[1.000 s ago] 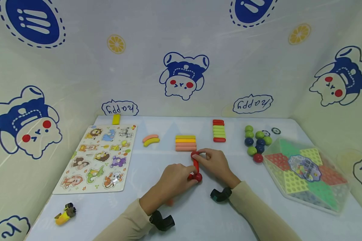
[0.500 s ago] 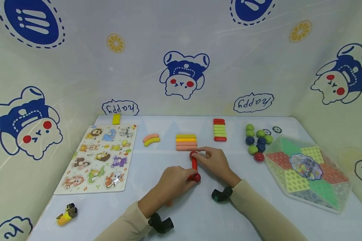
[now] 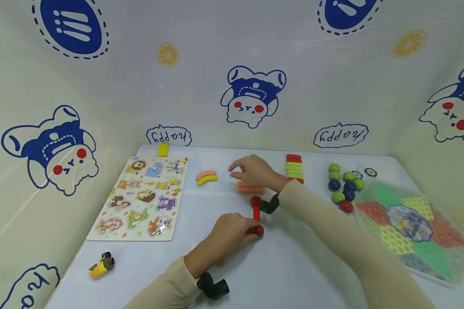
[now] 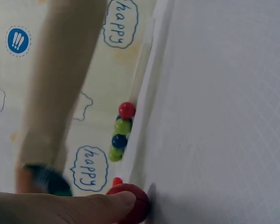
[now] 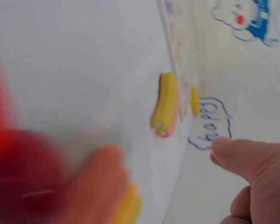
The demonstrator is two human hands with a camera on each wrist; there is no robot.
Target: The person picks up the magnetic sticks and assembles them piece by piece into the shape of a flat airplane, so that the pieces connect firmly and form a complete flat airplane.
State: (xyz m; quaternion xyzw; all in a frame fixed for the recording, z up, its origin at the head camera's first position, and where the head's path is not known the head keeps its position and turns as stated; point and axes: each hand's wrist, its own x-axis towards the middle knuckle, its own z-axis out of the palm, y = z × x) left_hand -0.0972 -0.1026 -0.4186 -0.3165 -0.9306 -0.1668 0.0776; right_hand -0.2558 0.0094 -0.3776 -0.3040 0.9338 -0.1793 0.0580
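My left hand (image 3: 230, 234) holds a red ball (image 3: 259, 231) on the white table; the left wrist view shows the thumb on that ball (image 4: 139, 209). A red rod (image 3: 256, 213) runs from it to a second red ball (image 3: 255, 200). My right hand (image 3: 255, 171) hovers over the row of pink rods (image 3: 250, 190) and partly hides the row's yellow rods. Nothing lies in its fingers. Left of it lie a curved yellow rod (image 3: 207, 180) and a curved pink rod (image 3: 206, 174), side by side; the right wrist view shows the yellow one (image 5: 166, 100) closer up.
An animal puzzle board (image 3: 141, 199) lies at the left, with a toy vehicle (image 3: 102, 266) in front. Green and red rods (image 3: 294, 166) lie at the back. Green, blue and red balls (image 3: 346, 207) sit beside a clear-lidded box (image 3: 410, 227) at the right.
My right hand has let go of the far red ball and moved up and left over the rod row. My left hand stays at the near ball. The head view has shifted slightly.
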